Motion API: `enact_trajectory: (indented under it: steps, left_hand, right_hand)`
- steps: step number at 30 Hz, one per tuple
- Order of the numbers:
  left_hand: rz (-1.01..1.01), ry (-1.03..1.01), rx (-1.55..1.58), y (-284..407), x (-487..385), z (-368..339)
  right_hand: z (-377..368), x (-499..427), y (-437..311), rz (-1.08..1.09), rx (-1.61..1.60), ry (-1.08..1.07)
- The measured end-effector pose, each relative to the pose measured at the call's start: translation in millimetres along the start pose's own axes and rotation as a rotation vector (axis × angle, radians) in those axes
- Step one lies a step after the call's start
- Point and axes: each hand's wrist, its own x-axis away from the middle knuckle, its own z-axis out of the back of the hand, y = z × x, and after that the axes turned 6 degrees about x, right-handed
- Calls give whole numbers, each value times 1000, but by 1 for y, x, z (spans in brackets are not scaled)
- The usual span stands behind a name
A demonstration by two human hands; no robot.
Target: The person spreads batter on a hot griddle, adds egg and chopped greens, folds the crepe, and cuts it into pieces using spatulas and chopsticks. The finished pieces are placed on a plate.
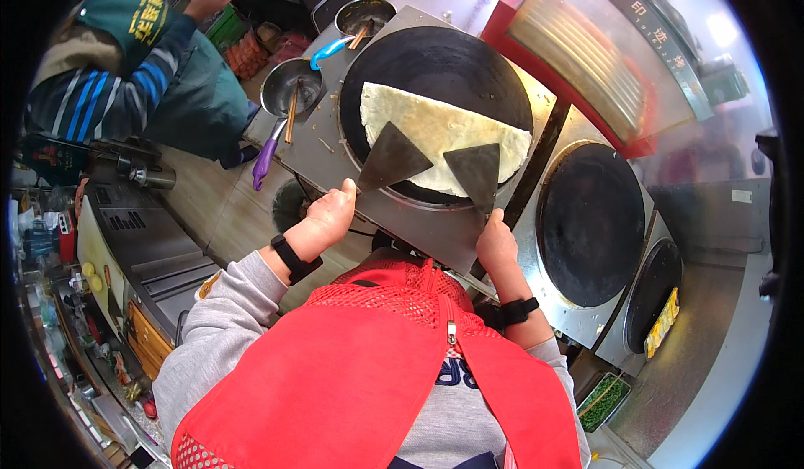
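A pale, folded crepe [440,126] in a half-moon shape lies on the round black griddle [440,54], toward its near side. My left hand [331,214] grips the handle of a dark triangular spatula [392,158], whose blade rests over the crepe's left front part. In my right hand [497,241] is a second dark triangular spatula [475,170], its blade over the crepe's right front part. Both handles are mostly hidden by my fingers. Whether either blade edge is under the crepe I cannot tell.
Left of the griddle stand two metal pans [291,87] with chopsticks in them. Two more round griddles, one larger [590,224] and one smaller [653,284], lie to the right. A red-framed heater box [578,61] stands behind. A co-worker in a green apron [195,105] is at the upper left.
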Motion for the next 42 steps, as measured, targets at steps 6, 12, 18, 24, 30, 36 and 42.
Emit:
enact_trajectory:
  steps: [6, 12, 18, 24, 30, 36, 42]
  left_hand:
    - [-10, 17, -4, 0, 0, -2]
    - [-9, 16, -14, -1, 0, -3]
    - [-24, 16, -28, 0, 1, -2]
    - [-2, -6, -49, 0, 0, -2]
    - [-3, -25, -29, -1, -2, -3]
    - [-35, 6, 14, -1, 1, -2]
    - [4, -34, 15, 2, 1, 2]
  right_hand:
    - [0, 0, 0, 10, -1, 2]
    - [-1, 0, 0, 25, 59, 15]
    - [-2, -2, 1, 18, 44, -7]
    - [-4, -4, 2, -12, 50, -19]
    - [-3, -3, 1, -9, 50, -15]
    - [-2, -2, 0, -2, 60, -17]
    - [0, -2, -1, -15, 57, -31]
